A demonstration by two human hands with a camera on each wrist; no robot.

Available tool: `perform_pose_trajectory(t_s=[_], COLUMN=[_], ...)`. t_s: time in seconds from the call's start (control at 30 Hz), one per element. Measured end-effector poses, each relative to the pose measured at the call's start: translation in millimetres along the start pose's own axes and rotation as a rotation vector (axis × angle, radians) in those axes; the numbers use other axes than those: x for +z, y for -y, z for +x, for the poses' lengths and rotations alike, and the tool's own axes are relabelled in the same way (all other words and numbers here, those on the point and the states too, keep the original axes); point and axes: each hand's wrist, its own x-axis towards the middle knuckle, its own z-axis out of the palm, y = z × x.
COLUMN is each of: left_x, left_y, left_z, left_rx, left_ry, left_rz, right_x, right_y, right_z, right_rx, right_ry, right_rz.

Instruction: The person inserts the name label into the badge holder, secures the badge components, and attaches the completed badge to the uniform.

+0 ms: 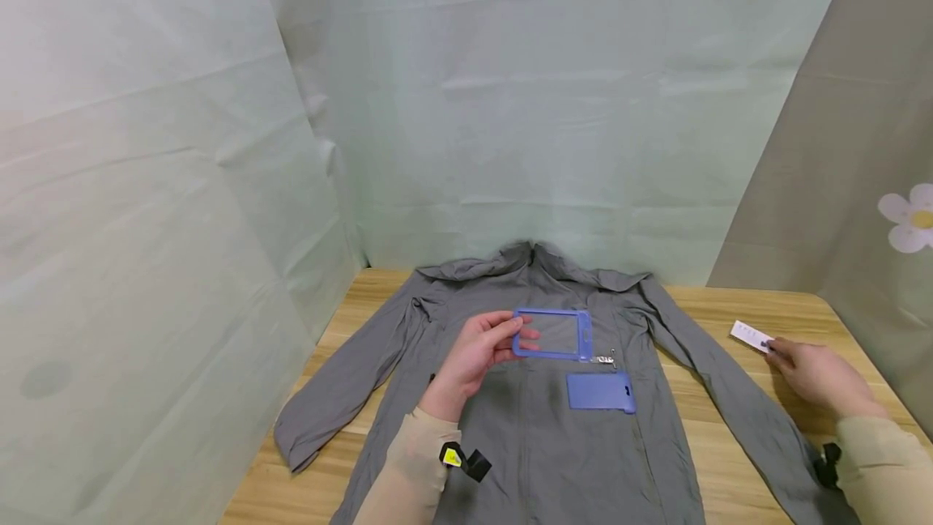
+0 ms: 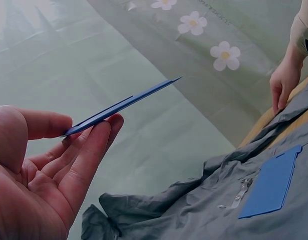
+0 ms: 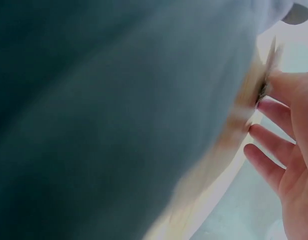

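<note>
My left hand [image 1: 475,353] pinches one end of a blue badge holder frame [image 1: 585,337] between thumb and fingers, raised above a grey jacket [image 1: 503,428]. Edge-on in the left wrist view, the badge holder frame [image 2: 128,103] looks thin and flat. On the jacket lies a flat blue badge holder panel [image 1: 599,392], just below a metal clip [image 1: 603,360]. Far to the right, my right hand [image 1: 824,377] pinches the near end of a white card [image 1: 749,335] with dark print, low over the table. In the right wrist view the card [image 3: 267,70] is blurred.
The jacket lies spread across a wooden table [image 1: 717,403], its right sleeve [image 1: 729,387] between my two hands. Pale sheeting [image 1: 554,144] hangs behind the table and on the left. Flower-printed sheeting [image 1: 824,144] stands on the right.
</note>
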Motion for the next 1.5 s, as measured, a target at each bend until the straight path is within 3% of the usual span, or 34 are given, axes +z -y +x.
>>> perform_pose_trajectory(t_s=[0.4,0.8,1.0,1.33,1.5], left_x=[1.7,1.5,1.4,1.9,2.6], left_y=[1.6,2.7,2.7,1.8,0.8], left_z=[0.3,-0.6,0.2,1.6,1.0], left_rx=[-0.011,-0.009,-0.004,-0.007,-0.016], left_ry=[0.005,0.001,0.004,0.0,-0.003], left_rz=[-0.001,-0.002,-0.005,0.013,0.017], right_x=[-1.9,-0.8,-2.2,-0.6,-3.1], right_y=[-3.7,-3.8,-1.1,5.0,8.9], right_z=[-0.3,-3.5,-6.7,-12.6,-12.8], right_rx=[0.055,0.061,0.134,0.15,0.184], right_ry=[0.01,-0.037,-0.048,-0.146,-0.155], right_rz=[0.005,0.01,0.049,0.082,0.103])
